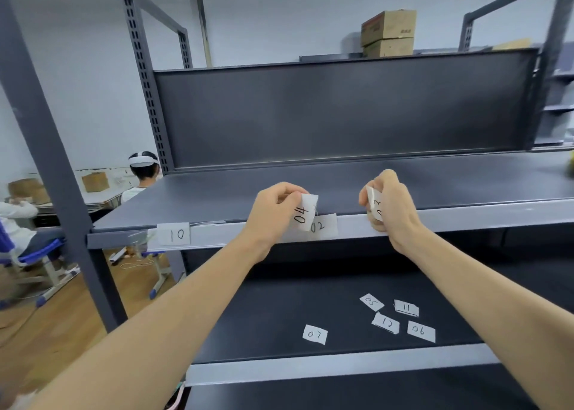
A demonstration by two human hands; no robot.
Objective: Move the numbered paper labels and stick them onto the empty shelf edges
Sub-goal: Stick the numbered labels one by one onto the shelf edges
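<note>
Pinching label 04 [304, 212], left hand [273, 211] | right hand [391, 207] pinches another label [374, 203] | label 02 [323, 227] on shelf edge [466, 215]

Bare from the near end up to the wrists, two slim forearms, uncovered throughout. Left hand [273, 211] and right hand [388, 207] likewise bare, both seen just in front of the upper shelf edge [466, 218]. Knuckles and wrist tendons plainly marked; scrap of pale cloth far below that edge, too blurred to tell.

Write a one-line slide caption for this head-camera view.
Left hand holds label 04, right hand another label, at the shelf edge bearing label 10 and label 02; five loose labels lie below.
</note>
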